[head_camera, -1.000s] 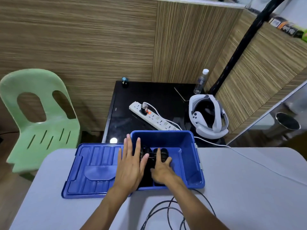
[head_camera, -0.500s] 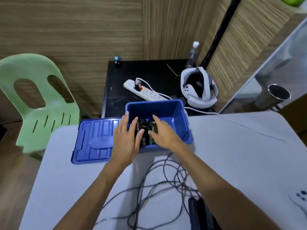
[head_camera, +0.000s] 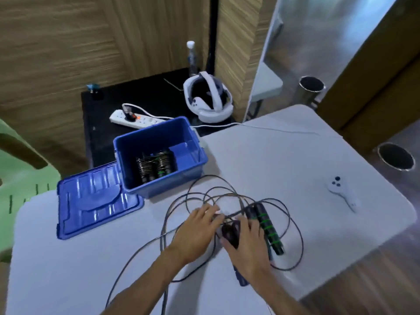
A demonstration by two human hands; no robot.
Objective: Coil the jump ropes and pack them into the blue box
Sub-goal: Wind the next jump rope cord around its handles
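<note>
While both hands work low over the white table [head_camera: 295,155], the blue box [head_camera: 145,178] stands open at the table's far-left edge with a coiled jump rope [head_camera: 155,164] already lying on its floor, black handles side by side, one ringed in green. Its blue lid [head_camera: 91,201] lies flat on the table, just beside the box on its left.

Nearer the person, a loose jump rope [head_camera: 227,192] sprawls in overlapping loops across the tabletop, with strands trailing off toward the near edge. Its black handles with green bands [head_camera: 269,226] lie together at the right of the tangle.

The left hand [head_camera: 195,230] reaches in with fingers stretched out fairly straight, resting on the cord; it grips nothing that I can make out. The right hand [head_camera: 247,242] sits just beside the banded handles, its fingers curled over a dark part of the rope, though blur keeps me from telling exactly what it holds.

Farther right on the table lies a white controller [head_camera: 341,189], well apart from the rope. Behind the table, a black side table [head_camera: 109,137] carries a white power strip [head_camera: 136,118], a white headset [head_camera: 208,98] and a water bottle [head_camera: 192,55]. A green plastic chair [head_camera: 20,169] stands at the left.
</note>
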